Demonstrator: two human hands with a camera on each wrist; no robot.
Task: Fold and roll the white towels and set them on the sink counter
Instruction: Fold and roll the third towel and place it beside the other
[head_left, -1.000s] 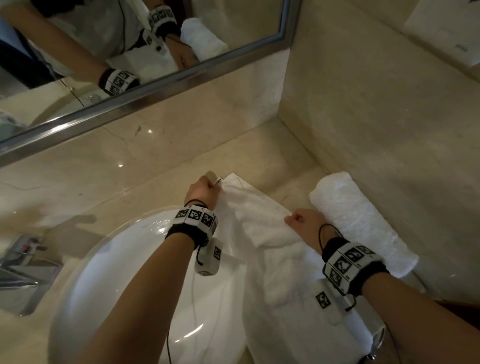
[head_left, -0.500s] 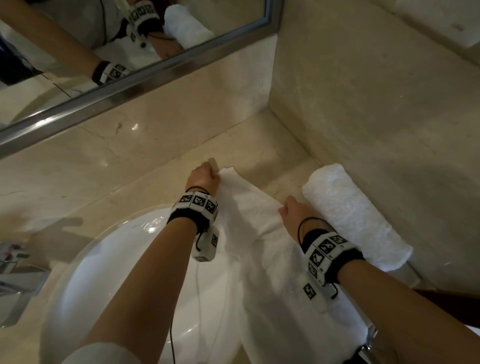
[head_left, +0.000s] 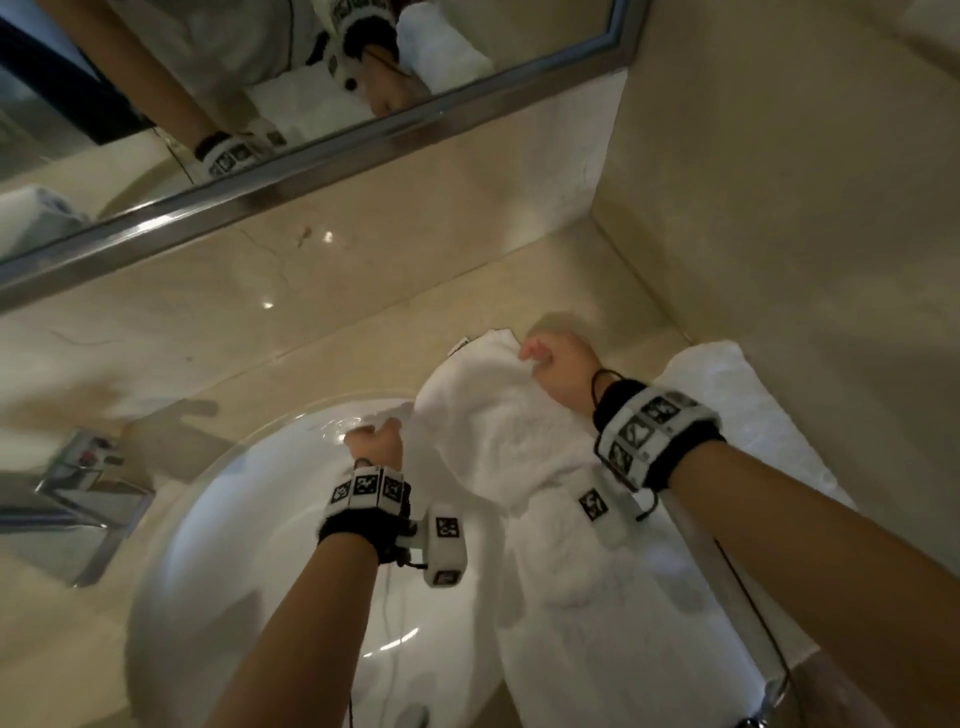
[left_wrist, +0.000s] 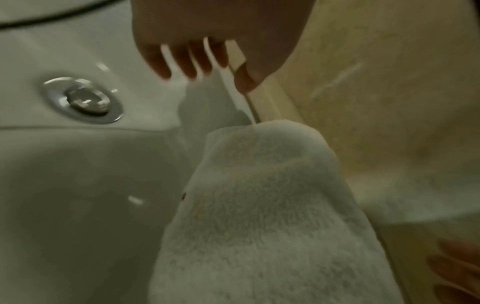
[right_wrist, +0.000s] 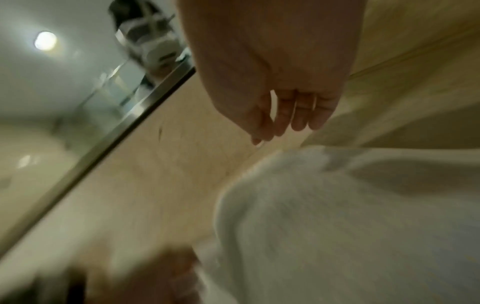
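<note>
A white towel (head_left: 498, 452) lies bunched in a hump, partly on the beige counter (head_left: 363, 338) and partly over the right rim of the basin (head_left: 234, 545). My left hand (head_left: 374, 441) is over the basin rim and pinches the towel's left edge between thumb and fingers (left_wrist: 192, 61); the towel (left_wrist: 259, 205) humps up just below. My right hand (head_left: 550, 358) grips the towel's far corner with curled fingers (right_wrist: 298, 119), though that view is blurred. A finished rolled towel (head_left: 737, 410) lies along the right wall, behind my right wrist.
The white basin fills the lower left, with its metal drain (left_wrist: 83, 100) in the bottom. A chrome faucet (head_left: 78, 493) stands at the left. A mirror (head_left: 208, 78) hangs above the counter's back wall. A beige side wall (head_left: 779, 208) closes the right.
My left hand has come back from the towel's far corner to the basin rim. My right hand has gone forward to the far corner. The flat towel has bunched up.
</note>
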